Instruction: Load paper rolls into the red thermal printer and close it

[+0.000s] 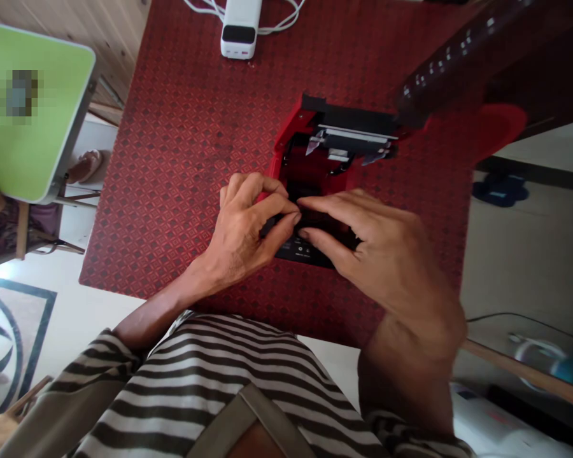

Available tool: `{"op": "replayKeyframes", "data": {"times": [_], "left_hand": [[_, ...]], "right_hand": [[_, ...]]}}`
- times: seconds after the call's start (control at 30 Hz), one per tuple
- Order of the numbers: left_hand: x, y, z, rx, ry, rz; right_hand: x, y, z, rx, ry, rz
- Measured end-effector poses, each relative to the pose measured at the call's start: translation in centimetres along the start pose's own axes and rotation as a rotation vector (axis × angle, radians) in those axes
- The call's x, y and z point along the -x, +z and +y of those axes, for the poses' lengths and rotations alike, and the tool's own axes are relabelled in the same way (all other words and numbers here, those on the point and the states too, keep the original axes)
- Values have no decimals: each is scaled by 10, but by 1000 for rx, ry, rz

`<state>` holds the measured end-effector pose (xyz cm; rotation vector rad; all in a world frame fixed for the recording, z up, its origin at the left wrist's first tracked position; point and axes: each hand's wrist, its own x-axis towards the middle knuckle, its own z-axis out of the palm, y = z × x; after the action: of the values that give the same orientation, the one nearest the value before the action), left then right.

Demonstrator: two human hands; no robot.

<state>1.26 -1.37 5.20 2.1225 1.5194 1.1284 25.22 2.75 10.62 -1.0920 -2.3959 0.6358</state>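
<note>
A red and black printer (310, 137) with its lid (458, 57) raised lies on the red patterned tablecloth (181, 127). Both hands rest on its near black front panel (300, 248), which carries small buttons. My left hand (248, 222) has its fingers curled and pinched together at the panel's top edge. My right hand (363, 242) meets it from the right, fingertips pressed on the same black part. What the fingertips grip is hidden between them. Inside the open bay a silver metal bar (351, 137) shows.
A white power bank (240, 28) with white cables lies at the table's far edge. A green table (33, 108) stands to the left over the floor. On the right, a lower surface holds a cable and a light-blue object (568, 372).
</note>
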Motion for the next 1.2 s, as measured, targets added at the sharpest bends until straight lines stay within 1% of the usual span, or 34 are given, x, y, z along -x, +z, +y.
{"op": "replayKeyframes", "data": {"times": [0.13,0.23,0.27,0.33,0.37,0.43,0.47,0.53,0.57,0.67,0.77,0.83,0.97,1.1,1.2], "left_hand": [[3,-5,5,32,69,5],[1,-14,8,50,87,-11],[-2,-18,8,57,93,3],[-14,-25,7,40,89,56],[-24,-28,5,22,117,109],[-46,-30,-1,-70,62,118],[-57,-29,-5,-99,78,97],[-78,-24,-14,-86,114,28],[-86,-22,-18,-56,68,-50],[-96,-18,-22,-3,-13,-139],[-88,-24,-20,-16,0,-162],[-75,-30,-20,5,32,-176],[-45,-34,-22,37,158,-222],[-22,-34,-27,-57,165,-250],[-13,-34,-32,-104,222,-281]], "right_hand": [[1,5,-13,30,15,99],[6,9,-20,67,19,157],[8,10,-21,81,25,168],[13,14,-22,114,32,193],[16,16,-22,134,29,203],[20,21,-22,170,-1,227],[22,23,-21,184,-19,244],[26,27,-20,203,-39,271],[27,29,-20,211,-38,279],[31,31,-18,236,-22,275],[33,32,-17,257,-50,279],[34,34,-17,275,-67,286],[33,41,-20,315,-39,298],[34,47,-24,375,-93,418],[36,50,-27,377,-62,401]]}}
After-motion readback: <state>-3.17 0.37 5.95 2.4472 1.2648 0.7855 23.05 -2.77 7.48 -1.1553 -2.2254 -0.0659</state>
